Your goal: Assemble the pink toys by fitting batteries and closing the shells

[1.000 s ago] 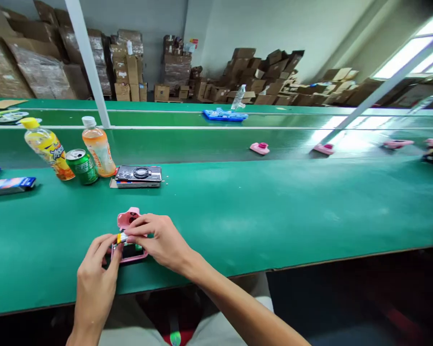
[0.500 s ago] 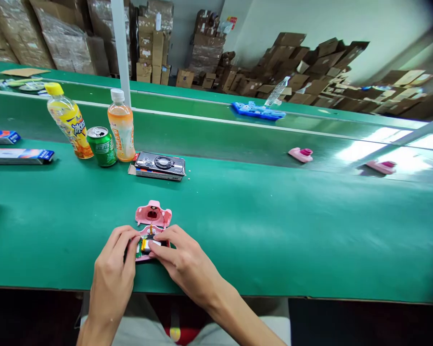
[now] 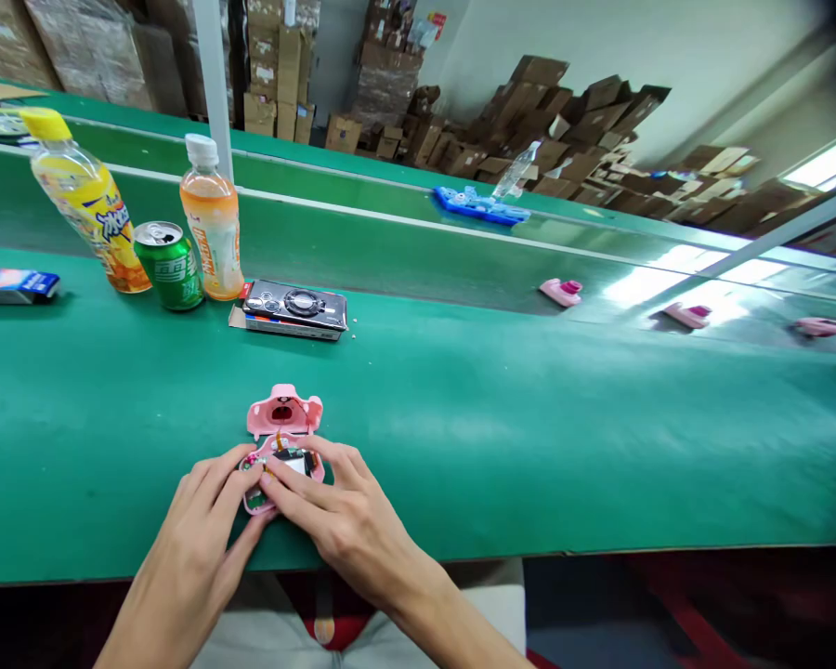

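A pink toy camera lies opened on the green table, its front shell (image 3: pixel 265 421) standing beyond its rear half (image 3: pixel 320 472). Inside the rear half are a green circuit board (image 3: pixel 257 503) and a flat white battery (image 3: pixel 298 465) beside a black part. A short orange ribbon runs up toward the front shell. My left hand (image 3: pixel 199 525) grips the rear half by its left side, fingers bent. My right hand (image 3: pixel 345 506) has one finger at the upper rim and others pressed together over the battery's left end, where my fingertips hide the contact.
Beyond my hands lie a phone (image 3: pixel 303 303) on a small box, a green can (image 3: pixel 169 267), an orange drink bottle (image 3: pixel 213 223) and a yellow-capped bottle (image 3: pixel 90 204). Several pink camera parts (image 3: pixel 561 293) sit on the belt (image 3: pixel 404 255). A blue tray (image 3: pixel 480 206) stands farther back.
My view has shifted, moving the scene left. My right fingertips have moved to the battery's left end, covering its yellow edge. My left fingers have spread lower along the rear half.
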Action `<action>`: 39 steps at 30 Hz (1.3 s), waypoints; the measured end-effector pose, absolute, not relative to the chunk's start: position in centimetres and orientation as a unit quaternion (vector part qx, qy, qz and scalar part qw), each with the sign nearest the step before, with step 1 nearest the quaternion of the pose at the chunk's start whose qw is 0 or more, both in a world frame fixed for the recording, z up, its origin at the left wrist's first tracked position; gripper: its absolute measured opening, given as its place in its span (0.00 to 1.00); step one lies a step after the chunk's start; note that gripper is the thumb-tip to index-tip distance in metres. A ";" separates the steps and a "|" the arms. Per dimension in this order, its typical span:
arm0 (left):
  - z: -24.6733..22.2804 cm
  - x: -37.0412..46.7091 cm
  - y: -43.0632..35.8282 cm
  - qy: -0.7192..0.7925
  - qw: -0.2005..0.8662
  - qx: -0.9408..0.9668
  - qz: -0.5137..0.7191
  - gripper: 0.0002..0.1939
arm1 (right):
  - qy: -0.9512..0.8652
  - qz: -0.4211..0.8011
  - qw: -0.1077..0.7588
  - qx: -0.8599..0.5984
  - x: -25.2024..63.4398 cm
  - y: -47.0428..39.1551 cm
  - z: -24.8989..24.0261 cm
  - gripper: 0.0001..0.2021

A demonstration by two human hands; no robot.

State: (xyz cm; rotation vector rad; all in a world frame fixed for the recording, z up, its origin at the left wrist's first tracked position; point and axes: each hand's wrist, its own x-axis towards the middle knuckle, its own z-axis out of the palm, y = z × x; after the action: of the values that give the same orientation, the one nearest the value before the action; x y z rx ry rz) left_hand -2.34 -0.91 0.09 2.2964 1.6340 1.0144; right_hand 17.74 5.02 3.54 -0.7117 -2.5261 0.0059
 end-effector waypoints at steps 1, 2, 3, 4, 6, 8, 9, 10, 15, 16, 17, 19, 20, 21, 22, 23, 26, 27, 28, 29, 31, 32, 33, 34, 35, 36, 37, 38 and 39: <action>0.2 -2.4 -0.9 0.541 0.073 0.768 0.335 0.15 | -0.926 -0.002 0.264 -0.271 17.8 4.9 3.2 0.15; 0.3 -2.5 -0.9 0.537 0.074 0.771 0.333 0.14 | -0.920 -0.005 0.271 -0.282 17.8 4.8 2.8 0.15; 0.4 -2.5 -0.8 0.534 0.074 0.774 0.332 0.14 | -0.915 -0.008 0.277 -0.293 17.8 4.7 2.6 0.15; 0.5 -2.5 -0.8 0.532 0.071 0.775 0.333 0.15 | -0.909 -0.011 0.285 -0.303 17.8 4.7 2.4 0.14; 0.6 -2.6 -0.7 0.522 0.067 0.782 0.334 0.14 | -0.895 -0.020 0.306 -0.323 17.8 4.7 2.3 0.11; 0.6 -2.7 -0.6 0.514 0.065 0.789 0.330 0.13 | -0.881 -0.032 0.326 -0.342 17.7 4.7 2.2 0.08; 0.5 -2.7 -0.6 0.510 0.065 0.792 0.329 0.12 | -0.874 -0.041 0.334 -0.349 17.7 4.7 2.2 0.07; 0.4 -2.7 -0.6 0.509 0.063 0.793 0.329 0.11 | -0.869 -0.052 0.341 -0.355 17.6 4.6 2.2 0.07; 0.2 -2.4 -0.5 0.529 0.061 0.774 0.341 0.12 | -0.848 -0.110 0.369 -0.365 18.3 3.3 2.1 0.07; 0.2 -2.3 -0.5 0.532 0.067 0.770 0.345 0.12 | -0.843 -0.109 0.377 -0.369 18.6 3.4 2.4 0.08; 0.2 -2.2 -0.4 0.533 0.072 0.767 0.350 0.11 | -0.838 -0.098 0.386 -0.374 18.9 3.7 3.0 0.10; 0.2 -2.2 -0.4 0.532 0.077 0.763 0.360 0.11 | -0.822 -0.039 0.388 -0.414 19.0 5.8 5.1 0.14; 0.2 -2.1 -0.3 0.533 0.076 0.761 0.363 0.11 | -0.816 0.006 0.363 -0.449 18.6 7.4 6.4 0.16; 0.2 -2.1 -0.3 0.534 0.075 0.759 0.365 0.11 | -0.818 0.061 0.303 -0.485 17.9 9.4 7.9 0.20; 0.2 -2.1 -0.3 0.535 0.075 0.758 0.367 0.11 | -0.819 0.121 0.211 -0.520 16.9 11.6 9.3 0.24; 0.2 -2.1 -0.3 0.536 0.076 0.756 0.367 0.11 | -0.829 0.173 0.079 -0.526 15.6 13.8 10.5 0.28; 0.3 -2.2 -0.3 0.541 0.082 0.752 0.367 0.10 | -0.815 0.285 -0.211 -0.458 11.3 18.8 12.9 0.33; 0.2 -2.3 -0.3 0.544 0.083 0.750 0.367 0.09 | -0.806 0.295 -0.251 -0.447 9.9 19.7 13.2 0.33; 0.2 -2.3 -0.3 0.547 0.086 0.748 0.365 0.09 | -0.800 0.295 -0.270 -0.447 8.7 20.2 13.4 0.33; 0.1 -2.3 -0.3 0.549 0.088 0.747 0.365 0.09 | -0.795 0.293 -0.288 -0.445 7.8 20.3 13.4 0.33; -0.2 -2.2 -0.3 0.553 0.095 0.742 0.367 0.08 | -0.793 0.289 -0.312 -0.436 6.5 19.8 13.4 0.34; -0.3 -2.0 -0.4 0.556 0.099 0.735 0.376 0.08 | -0.796 0.288 -0.317 -0.429 6.2 19.4 13.5 0.34; -0.4 -1.9 -0.5 0.561 0.104 0.723 0.389 0.09 | -0.799 0.287 -0.320 -0.420 6.2 19.1 13.7 0.33; -0.4 -1.8 -0.7 0.570 0.111 0.705 0.407 0.11 | -0.805 0.286 -0.319 -0.411 6.4 18.8 14.2 0.33; -0.4 -1.6 -0.9 0.584 0.122 0.681 0.426 0.15 | -0.812 0.284 -0.315 -0.401 6.8 18.5 14.7 0.31; -0.2 -1.5 -1.1 0.598 0.137 0.652 0.445 0.20 | -0.821 0.283 -0.306 -0.391 7.4 18.3 15.4 0.30; 0.0 -1.5 -1.2 0.610 0.156 0.621 0.467 0.24 | -0.830 0.282 -0.293 -0.381 8.0 18.1 16.2 0.27; 0.3 -1.4 -1.3 0.616 0.179 0.588 0.493 0.27 | -0.844 0.283 -0.275 -0.364 8.8 17.8 17.0 0.25; 0.6 -1.4 -1.3 0.614 0.206 0.555 0.522 0.28 | -0.861 0.285 -0.252 -0.338 9.5 17.5 17.7 0.21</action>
State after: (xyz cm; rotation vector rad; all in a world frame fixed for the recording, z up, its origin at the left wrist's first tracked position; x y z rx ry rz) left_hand -1.43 -1.25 0.62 1.5469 1.7122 1.4538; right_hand 9.52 17.55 17.73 -1.2751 -3.2486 1.0736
